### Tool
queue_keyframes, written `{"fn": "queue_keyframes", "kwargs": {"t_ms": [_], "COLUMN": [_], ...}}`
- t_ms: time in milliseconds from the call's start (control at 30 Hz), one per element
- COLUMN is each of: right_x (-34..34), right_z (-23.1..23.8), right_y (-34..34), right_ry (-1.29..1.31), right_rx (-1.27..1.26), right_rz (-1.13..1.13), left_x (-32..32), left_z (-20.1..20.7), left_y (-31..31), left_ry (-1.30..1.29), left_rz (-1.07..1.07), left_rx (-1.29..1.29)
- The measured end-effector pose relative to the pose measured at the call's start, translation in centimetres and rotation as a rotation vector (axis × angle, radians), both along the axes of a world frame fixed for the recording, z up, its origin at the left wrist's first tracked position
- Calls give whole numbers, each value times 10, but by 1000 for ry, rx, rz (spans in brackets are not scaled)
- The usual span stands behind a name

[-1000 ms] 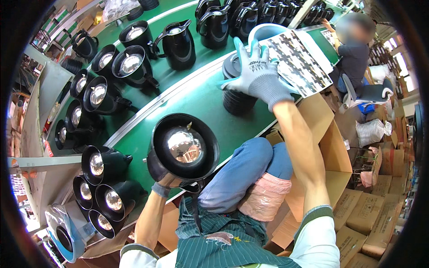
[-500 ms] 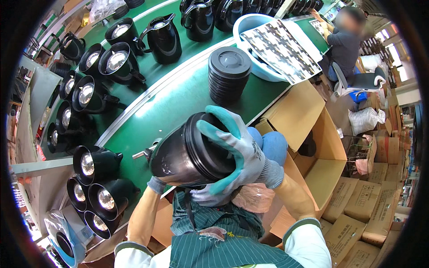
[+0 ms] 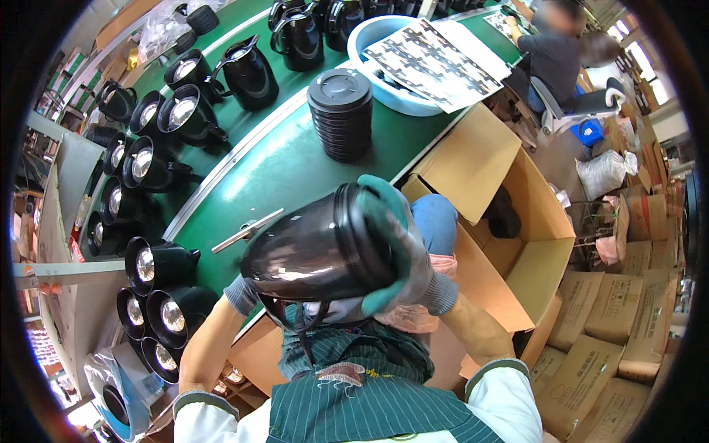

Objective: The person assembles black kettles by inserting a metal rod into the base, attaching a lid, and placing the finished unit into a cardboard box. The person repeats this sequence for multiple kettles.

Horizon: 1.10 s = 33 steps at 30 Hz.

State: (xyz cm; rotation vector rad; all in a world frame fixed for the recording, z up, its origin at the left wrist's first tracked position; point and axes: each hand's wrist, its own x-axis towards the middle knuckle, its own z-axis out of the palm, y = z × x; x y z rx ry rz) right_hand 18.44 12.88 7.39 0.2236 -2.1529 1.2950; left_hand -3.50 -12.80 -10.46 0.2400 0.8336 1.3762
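A shiny black jug body lies sideways above my lap, its far-right end closed by a black ribbed round cap. My right hand, in a grey and teal glove, wraps its fingers around this cap; the fingers are smeared by motion. My left hand, gloved too, holds the jug from beneath and is mostly hidden behind it. A dark loop, perhaps the handle, shows under the body. Just beyond the jug, a thin metal rod rests on the green table. Farther off stands a stack of black round caps.
Several black jugs stand on the green table, many with silvery insides. A light blue basin bears patterned sheets. At my right is an open carton, with closed cartons beyond. Another person sits far right.
My right hand has turned around the cap, and the jug now lies more level. More of the metal rod shows. The whole view has shifted slightly.
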Motion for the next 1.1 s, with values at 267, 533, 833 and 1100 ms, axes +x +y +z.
{"fn": "queue_keyframes", "kwargs": {"t_ms": [267,533,833,1100], "right_x": [37,27,14,-1], "right_z": [-35,-27,-3,25], "right_y": [2,7,-12,-14], "right_ry": [-248,-72,-290,-441], "right_rx": [-751,-201,-572,-641], "right_rz": [-29,-21,86,62], "left_x": [14,16,17,7], "left_z": [170,120,149,136], "left_y": [35,38,23,11], "left_ry": [2249,1499,1612,1799], "left_rz": [395,428,581,620], "left_rx": [410,153,336,415]}}
